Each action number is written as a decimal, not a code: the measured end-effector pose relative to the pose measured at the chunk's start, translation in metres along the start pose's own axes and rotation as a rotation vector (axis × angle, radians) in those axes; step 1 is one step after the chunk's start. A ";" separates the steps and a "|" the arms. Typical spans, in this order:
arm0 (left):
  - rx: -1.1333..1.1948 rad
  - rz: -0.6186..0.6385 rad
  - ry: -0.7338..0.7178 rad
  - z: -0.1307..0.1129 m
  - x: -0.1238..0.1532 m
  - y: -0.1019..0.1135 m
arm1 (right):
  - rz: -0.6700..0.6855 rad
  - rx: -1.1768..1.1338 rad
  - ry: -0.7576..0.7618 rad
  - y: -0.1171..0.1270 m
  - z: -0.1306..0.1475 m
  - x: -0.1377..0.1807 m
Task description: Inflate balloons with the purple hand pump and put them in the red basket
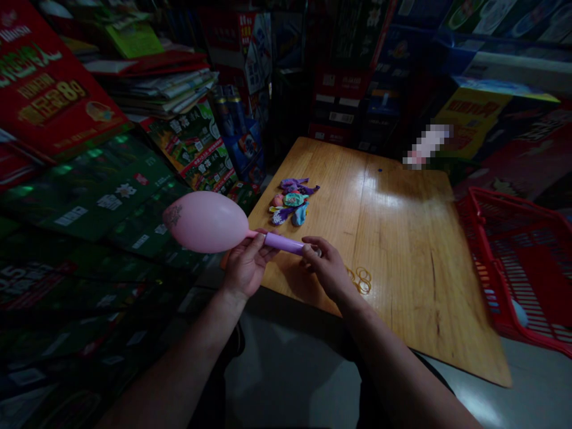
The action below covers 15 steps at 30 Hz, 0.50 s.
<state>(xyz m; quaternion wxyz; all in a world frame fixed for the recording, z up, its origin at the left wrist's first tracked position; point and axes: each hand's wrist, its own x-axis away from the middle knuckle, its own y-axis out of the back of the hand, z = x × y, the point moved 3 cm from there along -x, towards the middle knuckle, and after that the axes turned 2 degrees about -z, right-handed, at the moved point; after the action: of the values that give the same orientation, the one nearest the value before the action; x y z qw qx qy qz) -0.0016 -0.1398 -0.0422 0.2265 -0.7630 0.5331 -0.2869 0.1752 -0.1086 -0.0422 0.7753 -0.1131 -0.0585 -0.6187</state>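
An inflated pink balloon [206, 221] with a dark print near its far end points left, past the wooden table's [402, 250] left edge. My left hand [246, 265] is closed around the balloon's neck. A purple tube [284, 242], which looks like a pump, is attached to the neck, and my right hand [326, 266] is closed on its other end. Several flat, uninflated balloons [291, 201] in mixed colours lie in a small heap on the table beyond my hands.
A few rubber bands [361, 279] lie on the table right of my right hand. A red plastic basket [518, 268] stands off the table's right side. Stacked cartons and printed boxes [89, 196] crowd the left and the back.
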 end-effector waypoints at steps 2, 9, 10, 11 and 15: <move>-0.005 0.012 0.017 0.000 0.000 0.000 | 0.041 0.031 0.000 -0.001 -0.001 -0.001; 0.103 -0.179 -0.136 -0.047 -0.025 0.037 | -0.216 0.264 0.151 0.051 0.008 -0.020; 0.102 -0.162 -0.107 -0.048 -0.027 0.038 | -0.217 0.336 0.184 0.055 0.009 -0.024; 0.100 -0.145 -0.078 -0.048 -0.027 0.038 | -0.200 0.406 0.214 0.056 0.009 -0.027; 0.119 -0.095 0.013 -0.031 -0.018 0.026 | -0.131 0.681 0.336 0.041 0.009 -0.038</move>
<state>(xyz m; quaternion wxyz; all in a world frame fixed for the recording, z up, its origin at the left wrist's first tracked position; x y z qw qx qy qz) -0.0448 -0.1328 -0.0399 0.2541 -0.7707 0.4799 -0.3333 0.2074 -0.0622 -0.0463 0.7261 0.2578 -0.1401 -0.6218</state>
